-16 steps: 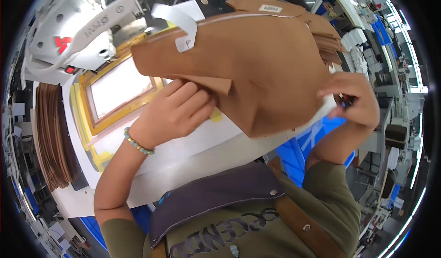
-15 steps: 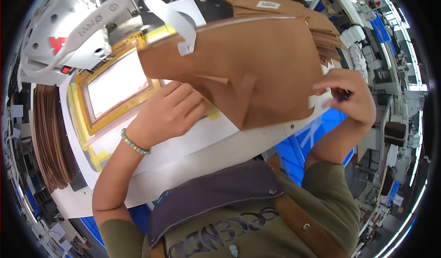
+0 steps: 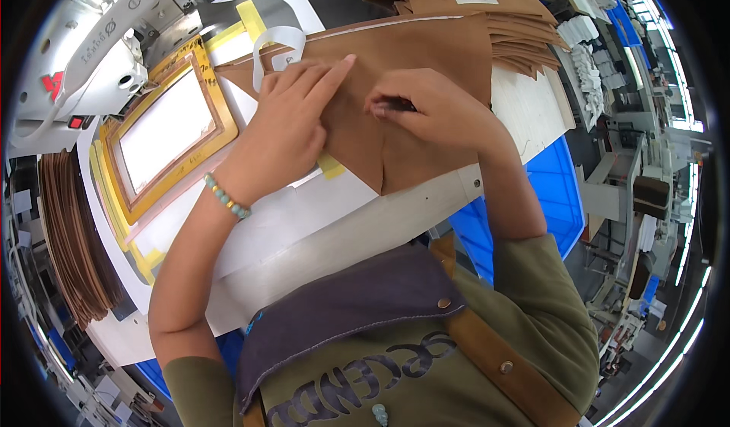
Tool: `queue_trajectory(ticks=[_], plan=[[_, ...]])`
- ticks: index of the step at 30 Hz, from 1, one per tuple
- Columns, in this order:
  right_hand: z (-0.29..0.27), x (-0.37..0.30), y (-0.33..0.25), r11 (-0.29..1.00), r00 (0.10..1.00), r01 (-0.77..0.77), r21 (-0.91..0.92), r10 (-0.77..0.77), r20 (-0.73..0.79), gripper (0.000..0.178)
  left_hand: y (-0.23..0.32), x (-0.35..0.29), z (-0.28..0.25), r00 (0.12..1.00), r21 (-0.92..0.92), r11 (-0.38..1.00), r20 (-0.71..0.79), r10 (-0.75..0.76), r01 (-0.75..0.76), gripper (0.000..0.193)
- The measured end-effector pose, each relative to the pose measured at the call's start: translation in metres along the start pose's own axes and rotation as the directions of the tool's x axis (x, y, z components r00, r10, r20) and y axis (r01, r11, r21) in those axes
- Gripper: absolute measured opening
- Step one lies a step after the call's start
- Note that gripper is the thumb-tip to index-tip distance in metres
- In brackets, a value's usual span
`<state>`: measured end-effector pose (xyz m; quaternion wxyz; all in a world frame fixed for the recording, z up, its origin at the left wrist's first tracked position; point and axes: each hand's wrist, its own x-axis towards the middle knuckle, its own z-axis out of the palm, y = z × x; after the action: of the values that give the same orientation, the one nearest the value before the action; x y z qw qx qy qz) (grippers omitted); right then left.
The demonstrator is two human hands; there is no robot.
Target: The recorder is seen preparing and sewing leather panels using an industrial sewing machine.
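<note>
Right hand (image 3: 449,115) has shifted from the right edge of the cloth (image 3: 433,47) to over its middle, fingers curled nearly together; whether they grip anything cannot be told. Left hand (image 3: 293,119) rests on the cloth, fingers extended, nothing visibly gripped. Sound practice: left steady, creases eased outward. Cloth lies on the worktop (image 3: 342,237), right of the frame (image 3: 220,107), tapered end leftward, long axis roughly left-right.

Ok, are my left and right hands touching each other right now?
Apart. The head view shows a strip of brown fabric between the left hand and right hand.
</note>
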<state>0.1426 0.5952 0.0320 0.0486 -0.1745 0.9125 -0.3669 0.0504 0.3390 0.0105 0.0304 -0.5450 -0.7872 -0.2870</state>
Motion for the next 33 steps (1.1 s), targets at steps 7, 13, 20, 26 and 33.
queue_trajectory(ticks=[7, 13, 20, 26, 33], plan=[[0.005, 0.001, 0.008, 0.980, 0.983, -0.153, 0.127, 0.164, -0.079, 0.016, -0.008, -0.003, -0.012, 0.998, -0.083, 0.996, 0.067, 0.022, -0.016, 0.027], [-0.001, -0.005, 0.006, 0.966, 0.975, -0.203, 0.158, 0.214, -0.054, 0.021, 0.011, -0.042, -0.078, 0.933, -0.023, 0.997, 0.356, -0.056, 0.068, 0.012], [0.000, -0.010, -0.018, 0.984, 0.978, -0.128, -0.123, 0.104, -0.181, 0.029, 0.025, -0.067, -0.062, 0.989, 0.070, 0.995, 0.120, -0.083, 0.075, 0.027], [0.045, -0.016, -0.052, 0.987, 0.968, -0.112, -0.112, 0.083, -0.236, 0.038, 0.034, -0.068, -0.022, 0.990, 0.055, 0.993, 0.090, -0.108, 0.103, 0.052], [0.078, -0.009, -0.061, 0.972, 0.959, -0.090, -0.219, 0.025, -0.281, 0.037, 0.031, -0.077, -0.005, 0.986, 0.090, 0.987, 0.090, -0.138, 0.130, 0.057]])
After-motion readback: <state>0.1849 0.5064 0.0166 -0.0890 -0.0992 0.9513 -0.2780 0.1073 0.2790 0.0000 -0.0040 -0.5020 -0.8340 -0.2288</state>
